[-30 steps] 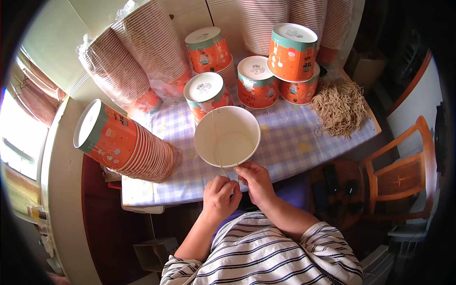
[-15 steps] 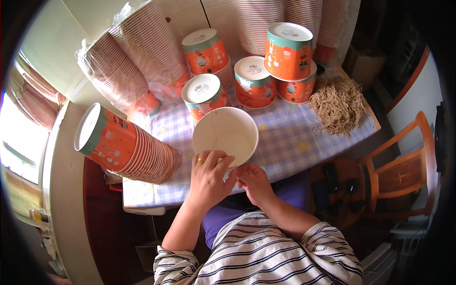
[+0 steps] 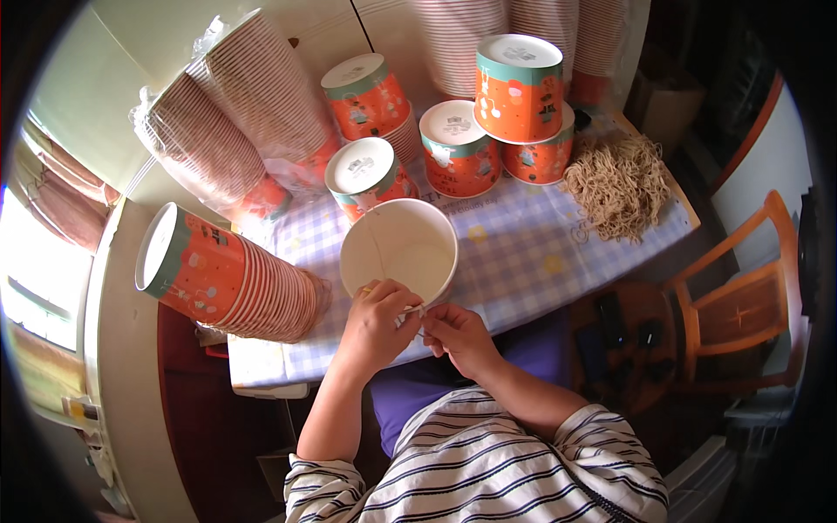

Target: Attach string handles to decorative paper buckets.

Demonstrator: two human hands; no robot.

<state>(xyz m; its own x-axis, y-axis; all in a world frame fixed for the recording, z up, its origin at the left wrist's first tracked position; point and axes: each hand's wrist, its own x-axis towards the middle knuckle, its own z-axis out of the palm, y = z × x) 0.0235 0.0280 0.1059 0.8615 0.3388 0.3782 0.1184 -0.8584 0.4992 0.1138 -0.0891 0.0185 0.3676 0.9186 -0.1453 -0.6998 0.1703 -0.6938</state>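
Note:
An open white paper bucket stands near the front edge of the table, its mouth tilted toward me. A thin string hangs down the inside of its far wall. My left hand is closed at the near rim, thumb and fingers pinching a bit of pale string. Just right of it, my right hand pinches the same string below the rim. Fingers cover part of the string, so a knot or loop there cannot be made out.
Several orange and green paper buckets stand upside down behind. A nested bucket stack lies at left; plastic-wrapped stacks lean at the back. A heap of tan strings sits at right on the checked tablecloth. A wooden chair stands at right.
The bucket and both hands have shifted slightly left in the picture. My hands have drawn closer together, and pale string now shows between the fingers.

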